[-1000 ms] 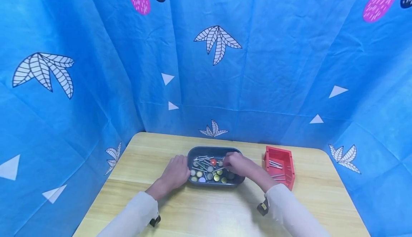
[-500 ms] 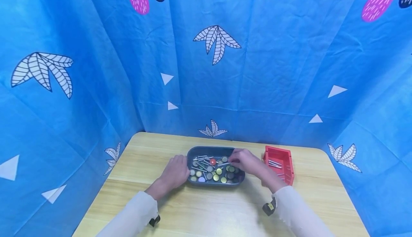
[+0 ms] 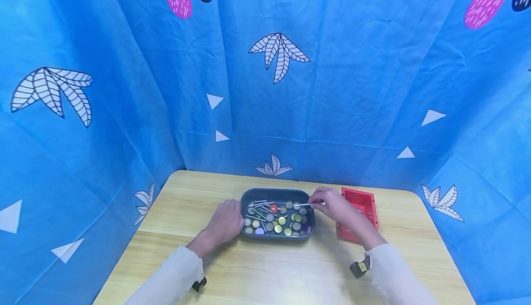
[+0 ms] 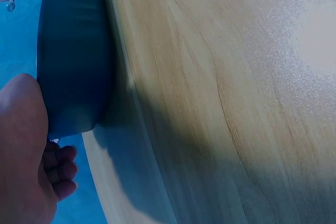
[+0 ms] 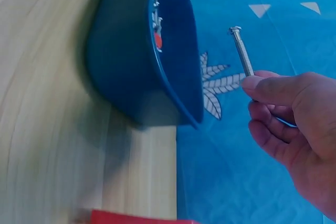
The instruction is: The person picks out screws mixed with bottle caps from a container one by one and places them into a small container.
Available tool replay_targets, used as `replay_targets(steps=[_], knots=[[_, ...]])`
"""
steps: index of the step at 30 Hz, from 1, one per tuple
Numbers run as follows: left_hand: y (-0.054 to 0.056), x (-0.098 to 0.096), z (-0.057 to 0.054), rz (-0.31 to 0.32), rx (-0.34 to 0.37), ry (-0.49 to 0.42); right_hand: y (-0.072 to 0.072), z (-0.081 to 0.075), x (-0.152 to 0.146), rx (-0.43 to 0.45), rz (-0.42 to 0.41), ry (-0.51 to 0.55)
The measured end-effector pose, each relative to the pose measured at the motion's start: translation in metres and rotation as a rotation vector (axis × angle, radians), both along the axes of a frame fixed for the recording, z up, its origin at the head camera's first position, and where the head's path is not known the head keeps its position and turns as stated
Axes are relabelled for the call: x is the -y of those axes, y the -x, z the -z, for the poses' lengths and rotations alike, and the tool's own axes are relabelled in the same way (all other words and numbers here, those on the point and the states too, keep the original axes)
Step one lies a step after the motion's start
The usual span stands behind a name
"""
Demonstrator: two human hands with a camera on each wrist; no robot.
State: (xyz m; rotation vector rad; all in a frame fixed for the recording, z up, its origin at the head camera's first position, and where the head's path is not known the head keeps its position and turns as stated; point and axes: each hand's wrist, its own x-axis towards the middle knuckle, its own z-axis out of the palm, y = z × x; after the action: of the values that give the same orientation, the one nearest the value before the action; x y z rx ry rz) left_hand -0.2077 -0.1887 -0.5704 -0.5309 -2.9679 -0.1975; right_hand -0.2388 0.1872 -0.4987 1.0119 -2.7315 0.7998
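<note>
A dark blue-grey tray (image 3: 277, 238) stands on the table, with several screws, round bottle-cap-like discs and an orange ball (image 3: 274, 208) in it. My left hand (image 3: 225, 222) grips the tray's left end; in the left wrist view the thumb lies along its side and the fingers curl behind the end. Over the right rim of the tray, my right hand (image 3: 333, 204) pinches a long metal screw (image 5: 241, 51) between thumb and fingertips. The screw's head points away from the hand, towards the tray. Part of the screw is hidden inside the grasp.
Right of the tray is a red bin (image 3: 376, 214), partly covered by my right forearm; little of its contents shows. A blue patterned cloth (image 3: 265, 111) hangs behind and at both sides of the wooden table (image 3: 274, 272).
My right hand has lifted the screw out from among the things in the tray and moved right, past the rim. The left hand has stayed on the tray's end.
</note>
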Motion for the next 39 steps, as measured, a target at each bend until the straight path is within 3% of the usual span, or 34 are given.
replay_targets(steps=[16, 23, 31, 39], knots=[[0.000, 0.000, -0.001, -0.006, 0.008, -0.031, -0.007, -0.001, -0.053, 0.051, 0.203, 0.090], [-0.001, -0.001, -0.002, -0.014, 0.011, -0.029, -0.011, 0.005, -0.077, -0.007, 0.288, 0.080], [0.000, -0.002, -0.002, -0.008, -0.008, -0.007, -0.017, 0.003, -0.100, 0.047, 0.357, 0.064], [0.000, -0.001, -0.001, -0.001, -0.025, 0.004, -0.020, 0.009, -0.115, 0.046, 0.406, 0.029]])
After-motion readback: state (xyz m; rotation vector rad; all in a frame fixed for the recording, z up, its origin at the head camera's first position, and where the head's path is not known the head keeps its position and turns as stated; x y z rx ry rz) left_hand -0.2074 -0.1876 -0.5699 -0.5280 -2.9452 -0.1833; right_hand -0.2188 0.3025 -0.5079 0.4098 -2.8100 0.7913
